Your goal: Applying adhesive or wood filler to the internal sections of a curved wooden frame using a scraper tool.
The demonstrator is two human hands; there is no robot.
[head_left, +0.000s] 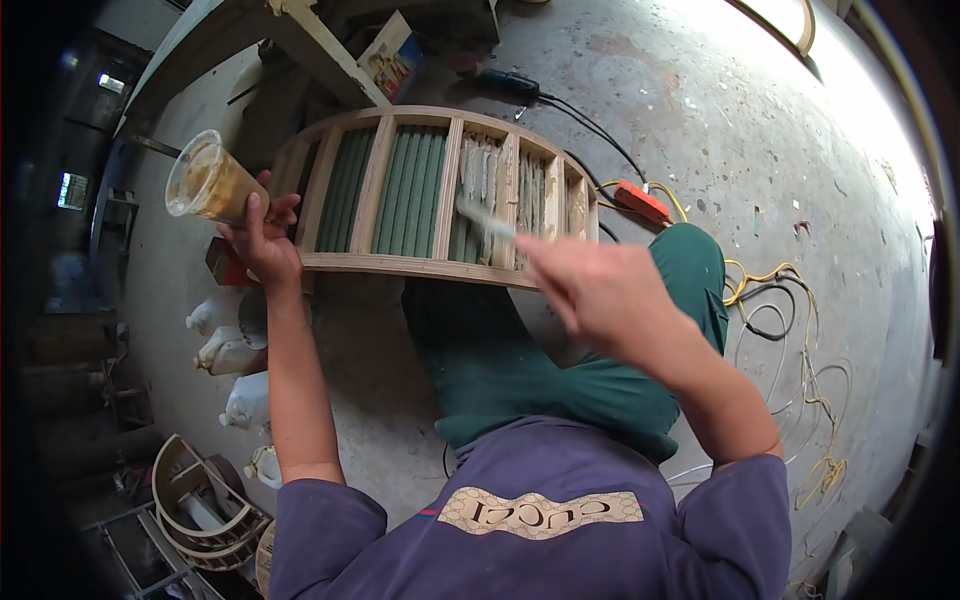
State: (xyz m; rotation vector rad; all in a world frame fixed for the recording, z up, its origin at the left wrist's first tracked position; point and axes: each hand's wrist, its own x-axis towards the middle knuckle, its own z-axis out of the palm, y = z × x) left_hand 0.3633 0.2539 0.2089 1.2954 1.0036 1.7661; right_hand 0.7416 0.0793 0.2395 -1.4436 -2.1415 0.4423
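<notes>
My left hand [265, 240] holds up a clear plastic cup [228, 185], tilted, with tan paste inside and smeared on its wall. A curved wooden frame [375, 263] with crossbars lies in front of my knees. Green ribbed strips [410, 190] fill its left and middle bays. Pale, rough paste [478, 170] coats the strips in the bays farther right. My right hand [605, 295] is closed around a slim, pale stick-like tool [485, 218]. Its tip hangs over a partly coated bay; blur hides its exact kind and whether it touches.
A black corded power tool [508, 83] lies beyond the frame. An orange power strip [642, 203] and yellow cables [770, 275] are on the floor at right. White plastic jugs [245, 400] stand at left, near a round wooden frame [185, 530]. A box [390, 55] sits at the far side.
</notes>
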